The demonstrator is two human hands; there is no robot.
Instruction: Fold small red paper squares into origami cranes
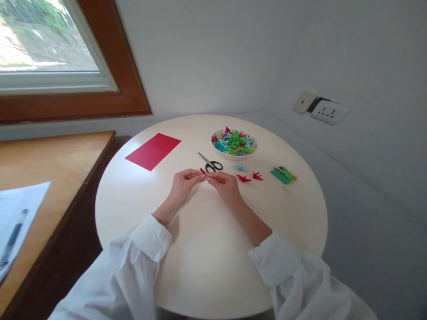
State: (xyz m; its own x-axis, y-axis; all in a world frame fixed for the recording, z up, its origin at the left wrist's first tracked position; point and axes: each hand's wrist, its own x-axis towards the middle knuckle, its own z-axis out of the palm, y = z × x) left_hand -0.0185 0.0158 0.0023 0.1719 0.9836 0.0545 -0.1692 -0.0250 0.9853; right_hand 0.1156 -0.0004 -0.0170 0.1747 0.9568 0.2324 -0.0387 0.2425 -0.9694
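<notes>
Between my fingertips, over the middle of the round table, is a small folded piece of red paper (203, 171). My left hand (185, 180) pinches it from the left, and my right hand (225, 183) closes on its right side. Most of the paper is hidden by the fingers. Just beyond them lie scissors (216, 166) with black handles, blades pointing away to the left. Right of my right hand rest two red paper cranes (243, 178) and a light blue paper crane (240, 167).
A white bowl (233, 157) full of colourful paper cranes stands at the back of the white table (207, 262). A red paper sheet (153, 151) lies back left, paper strips (283, 175) at right. A wooden desk (76, 164) with paper and a pen (14, 238) adjoins left.
</notes>
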